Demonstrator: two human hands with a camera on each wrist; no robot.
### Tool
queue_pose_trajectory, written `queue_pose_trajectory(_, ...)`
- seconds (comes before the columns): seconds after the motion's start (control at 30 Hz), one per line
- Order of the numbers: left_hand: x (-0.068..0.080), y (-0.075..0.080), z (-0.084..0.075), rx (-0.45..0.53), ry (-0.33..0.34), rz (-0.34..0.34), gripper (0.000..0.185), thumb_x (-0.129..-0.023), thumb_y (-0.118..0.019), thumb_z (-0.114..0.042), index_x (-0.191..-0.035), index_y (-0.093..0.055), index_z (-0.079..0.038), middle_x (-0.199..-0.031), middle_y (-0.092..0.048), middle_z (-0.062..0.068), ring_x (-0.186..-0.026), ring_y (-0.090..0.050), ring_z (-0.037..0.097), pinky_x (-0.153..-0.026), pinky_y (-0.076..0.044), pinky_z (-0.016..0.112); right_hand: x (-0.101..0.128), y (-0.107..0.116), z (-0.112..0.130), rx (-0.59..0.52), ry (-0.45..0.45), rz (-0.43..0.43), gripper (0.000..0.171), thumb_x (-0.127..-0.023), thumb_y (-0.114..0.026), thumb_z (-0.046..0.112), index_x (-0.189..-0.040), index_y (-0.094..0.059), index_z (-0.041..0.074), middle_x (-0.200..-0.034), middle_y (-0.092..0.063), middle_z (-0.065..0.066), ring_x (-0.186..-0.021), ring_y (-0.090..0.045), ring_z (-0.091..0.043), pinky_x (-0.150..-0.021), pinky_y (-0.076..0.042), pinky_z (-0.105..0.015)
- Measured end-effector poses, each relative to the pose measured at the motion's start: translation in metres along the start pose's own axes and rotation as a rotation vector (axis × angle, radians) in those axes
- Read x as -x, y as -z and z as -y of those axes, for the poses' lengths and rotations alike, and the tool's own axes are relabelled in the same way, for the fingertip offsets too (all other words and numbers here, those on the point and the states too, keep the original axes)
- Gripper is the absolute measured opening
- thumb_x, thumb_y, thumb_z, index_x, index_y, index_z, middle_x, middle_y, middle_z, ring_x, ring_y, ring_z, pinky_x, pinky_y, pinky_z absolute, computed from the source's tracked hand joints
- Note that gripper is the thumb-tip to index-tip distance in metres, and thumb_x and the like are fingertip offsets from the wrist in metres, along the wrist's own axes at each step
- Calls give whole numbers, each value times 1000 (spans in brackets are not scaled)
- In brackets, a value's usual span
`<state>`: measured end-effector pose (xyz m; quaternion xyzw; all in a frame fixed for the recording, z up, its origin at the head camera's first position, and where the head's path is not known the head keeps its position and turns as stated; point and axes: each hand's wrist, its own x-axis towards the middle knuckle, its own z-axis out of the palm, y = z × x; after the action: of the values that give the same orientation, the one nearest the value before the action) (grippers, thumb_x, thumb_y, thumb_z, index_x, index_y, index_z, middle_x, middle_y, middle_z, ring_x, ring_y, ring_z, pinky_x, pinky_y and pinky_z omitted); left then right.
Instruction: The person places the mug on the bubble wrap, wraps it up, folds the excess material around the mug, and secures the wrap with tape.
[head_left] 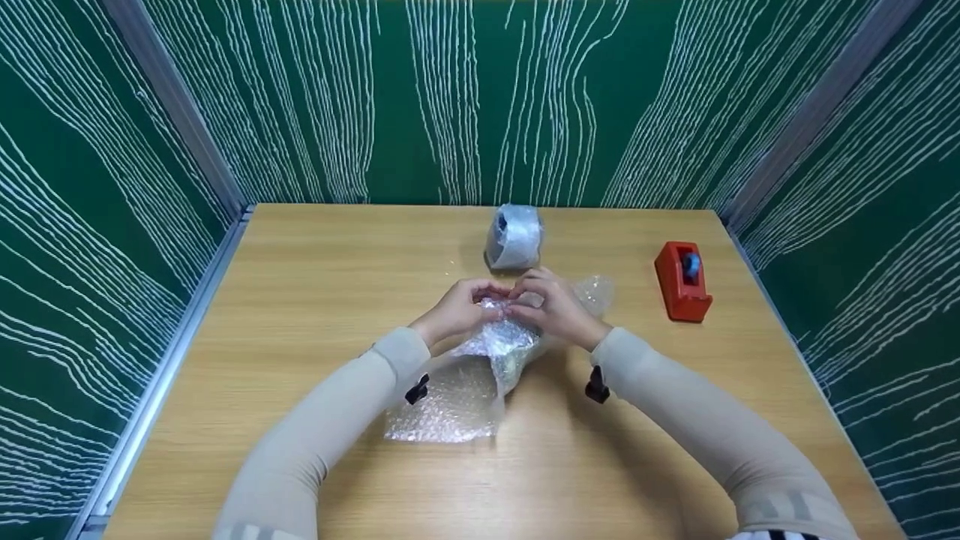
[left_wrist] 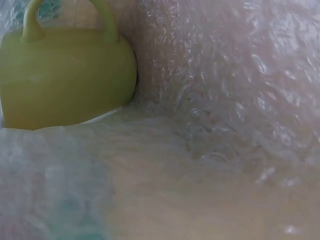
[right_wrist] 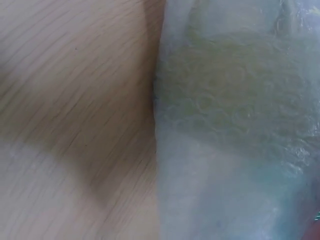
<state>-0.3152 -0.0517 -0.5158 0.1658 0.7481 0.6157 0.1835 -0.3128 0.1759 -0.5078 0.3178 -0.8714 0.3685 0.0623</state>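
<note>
Near the middle of the table, a sheet of bubble wrap lies partly folded over. My left hand pinches its upper edge between thumb and fingers. Close beside it, my right hand pinches the wrap too, with the fingertips of both hands nearly meeting. The left wrist view shows a yellow-green mug with its handle upward, lying within the wrap. From the right wrist, the mug appears only as a dull green shape through the bubble wrap. In the head view, wrap and hands hide it.
Just beyond the hands stands a short, rounded object covered in clear wrapping. A red tape dispenser with a blue core sits at the right of the wooden table. Green, white-streaked walls enclose the back and sides.
</note>
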Motion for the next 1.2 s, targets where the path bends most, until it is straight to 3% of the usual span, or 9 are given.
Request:
queue_pose_trajectory(0.2, -2, -2, 1, 14, 18, -29, 39, -97, -69, 8, -135, -72, 0, -135, -73, 14, -129, -65, 27, -116, -52, 38, 13, 6, 0, 124, 184, -25, 26, -87, -91, 16, -110, -81, 6, -115, -77, -15, -113, -66, -36, -102, -54, -56)
queue_pose_trajectory(0.3, -2, -3, 0, 55, 39, -37, 38, -98, -67, 10, -135, -71, 1, -135, -73, 15, -128, -66, 28, -115, -53, 38, 21, 8, 0, 141, 234, -10, 29, -88, -91, 20, -111, -81, 5, -115, -78, -14, -113, -67, -35, -100, -54, -56)
queue_pose_trajectory(0.5, -3, -1, -4, 8, 63, -14, 41, -100, -66, 8, -141, -68, 2, -141, -71, 16, -136, -63, 32, -121, -49, 42, 37, 10, -2, 158, 181, 99, 45, -90, -89, 37, -124, -80, 8, -126, -79, -11, -123, -67, -33, -111, -52, -58)
queue_pose_trajectory(0.7, -3, 0, -6, -121, 11, 28, 42, -101, -63, 4, -143, -68, 1, -144, -71, 16, -140, -62, 34, -124, -47, 45, 49, 4, -3, 164, 187, 151, 58, -89, -90, 37, -136, -74, 8, -140, -74, -13, -134, -64, -38, -118, -46, -62)
queue_pose_trajectory(0.97, -7, 3, 0, -166, -41, 110, 45, -102, -63, 1, -147, -65, 0, -148, -68, 16, -143, -60, 33, -127, -44, 45, 54, -3, -6, 201, 244, 169, 53, -95, -84, 32, -140, -71, 7, -142, -73, -14, -134, -65, -38, -120, -40, -66)
queue_pose_trajectory(1.2, -9, 5, 3, -142, -65, 177, 53, -98, -65, 0, -151, -62, -2, -152, -65, 16, -144, -57, 35, -125, -45, 45, 51, -3, -5, 214, 245, 192, 42, -97, -81, 29, -133, -75, 8, -129, -79, -12, -126, -71, -34, -122, -41, -63)
